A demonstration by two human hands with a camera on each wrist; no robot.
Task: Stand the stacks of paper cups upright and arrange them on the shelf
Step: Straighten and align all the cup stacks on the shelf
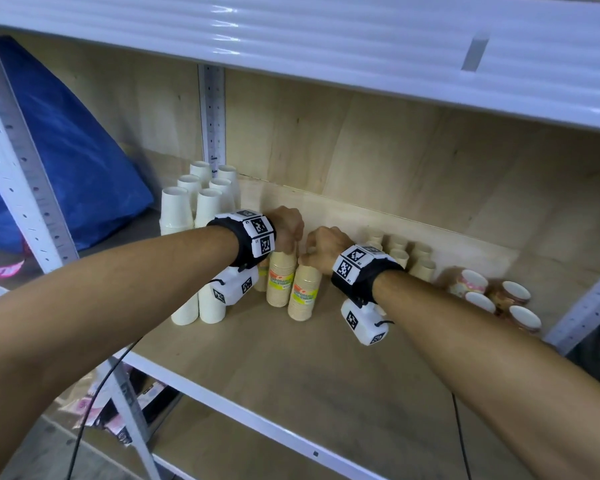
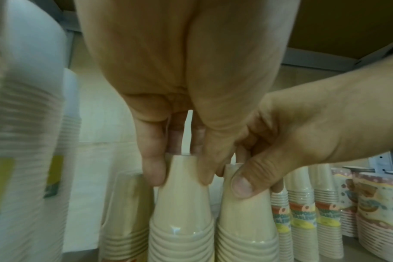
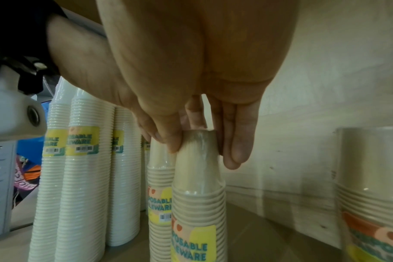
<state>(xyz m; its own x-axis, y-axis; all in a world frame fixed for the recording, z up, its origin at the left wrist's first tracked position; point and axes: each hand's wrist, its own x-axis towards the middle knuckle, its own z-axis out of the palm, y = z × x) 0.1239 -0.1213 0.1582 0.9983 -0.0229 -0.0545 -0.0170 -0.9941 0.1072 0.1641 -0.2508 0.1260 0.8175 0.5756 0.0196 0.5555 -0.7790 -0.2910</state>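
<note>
Two tan paper-cup stacks stand upright side by side on the wooden shelf board, each wrapped in clear film with a yellow label. My left hand grips the top of the left tan stack from above, fingers curled round its upper cup. My right hand holds the top of the right tan stack the same way. The two hands almost touch. A third tan stack stands just behind the left one.
Tall white cup stacks stand in rows at the left by the shelf post. More tan stacks stand upright at the back right. Patterned cup stacks lie on their sides at the far right. A blue bag fills the left bay.
</note>
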